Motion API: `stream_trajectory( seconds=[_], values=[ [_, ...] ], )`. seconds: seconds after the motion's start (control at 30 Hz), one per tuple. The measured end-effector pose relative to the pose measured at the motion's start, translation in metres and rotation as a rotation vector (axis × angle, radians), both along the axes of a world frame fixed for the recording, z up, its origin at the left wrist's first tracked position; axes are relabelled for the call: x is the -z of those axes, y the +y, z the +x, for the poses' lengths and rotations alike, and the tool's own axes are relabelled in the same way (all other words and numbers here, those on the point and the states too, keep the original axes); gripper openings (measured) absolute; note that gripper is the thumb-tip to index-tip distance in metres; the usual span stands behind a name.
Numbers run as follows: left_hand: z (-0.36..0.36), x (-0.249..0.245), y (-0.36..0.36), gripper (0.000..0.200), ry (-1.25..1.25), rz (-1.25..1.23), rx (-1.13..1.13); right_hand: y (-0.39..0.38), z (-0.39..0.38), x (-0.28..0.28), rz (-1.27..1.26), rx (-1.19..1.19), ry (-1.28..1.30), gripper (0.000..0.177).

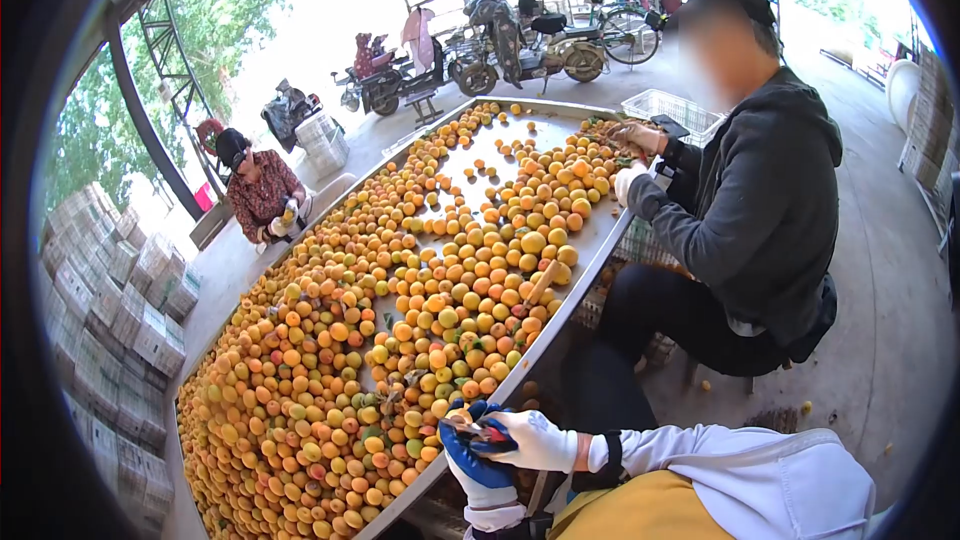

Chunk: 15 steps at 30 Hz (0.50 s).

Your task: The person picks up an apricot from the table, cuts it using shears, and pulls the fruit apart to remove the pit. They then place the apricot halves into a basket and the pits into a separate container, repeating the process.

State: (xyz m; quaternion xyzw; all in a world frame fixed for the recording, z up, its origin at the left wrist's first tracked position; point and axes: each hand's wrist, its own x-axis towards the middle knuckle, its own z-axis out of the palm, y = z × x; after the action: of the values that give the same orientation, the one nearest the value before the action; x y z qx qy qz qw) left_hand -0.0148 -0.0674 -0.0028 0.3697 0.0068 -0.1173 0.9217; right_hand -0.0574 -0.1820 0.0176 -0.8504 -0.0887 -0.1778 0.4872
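Note:
At the near edge of the metal table point(560, 325), my gloved hands are close together. My left hand point(478, 470), in a white glove with a blue coated palm, is closed around an apricot point(459, 417). From the right comes my right hand point(537, 440), in the same kind of glove, its fingers closed on a small tool with a red part point(494, 433). The tool touches or nearly touches the fruit; its exact kind is too small to tell. Loose apricots point(300, 390) are heaped over the table beside both hands.
A co-worker in a dark jacket point(750, 190) sits on the right, hands at the fruit. Another person point(262, 185) sits across the table. Stacked crates point(110, 310) stand left, a white basket point(675, 110) at the far right corner, and scooters point(540, 50) behind.

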Motion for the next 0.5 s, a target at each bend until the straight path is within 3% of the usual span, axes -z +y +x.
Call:
stream_trajectory(
  seconds=[0.07, 0.13, 0.2, 0.27, 0.33, 0.4, 0.43, 0.5],
  values=[
    [0.005, 0.01, 0.006, 0.052, 0.082, -0.193, 0.078, 0.001, 0.008, 0.006, -0.101, -0.01, 0.012, 0.046],
    [0.016, 0.045, 0.019, 0.049, 0.086, -0.201, 0.063, 0.001, 0.008, 0.0, -0.157, 0.009, 0.073, 0.042],
    [0.01, 0.028, 0.016, 0.051, 0.134, -0.276, 0.102, 0.003, 0.011, 0.008, -0.195, 0.043, 0.048, 0.043],
    [0.015, 0.053, 0.018, 0.052, 0.168, -0.321, 0.127, 0.005, 0.014, 0.014, -0.051, 0.082, -0.099, 0.031],
    [0.008, 0.017, 0.006, 0.053, 0.387, -0.327, 0.043, 0.001, 0.017, 0.023, 0.283, 0.113, -0.033, 0.023],
    [0.014, 0.058, 0.022, 0.051, 0.257, -0.385, 0.171, -0.014, 0.015, 0.014, 0.677, 0.088, 0.185, 0.019],
    [0.008, 0.036, 0.015, 0.05, 0.342, -0.23, 0.076, -0.016, 0.018, -0.002, 0.901, 0.017, 0.215, 0.02],
    [0.001, 0.021, 0.012, 0.051, 0.303, -0.104, 0.093, -0.021, 0.026, -0.021, 1.257, -0.157, 0.208, 0.027]
  ],
)
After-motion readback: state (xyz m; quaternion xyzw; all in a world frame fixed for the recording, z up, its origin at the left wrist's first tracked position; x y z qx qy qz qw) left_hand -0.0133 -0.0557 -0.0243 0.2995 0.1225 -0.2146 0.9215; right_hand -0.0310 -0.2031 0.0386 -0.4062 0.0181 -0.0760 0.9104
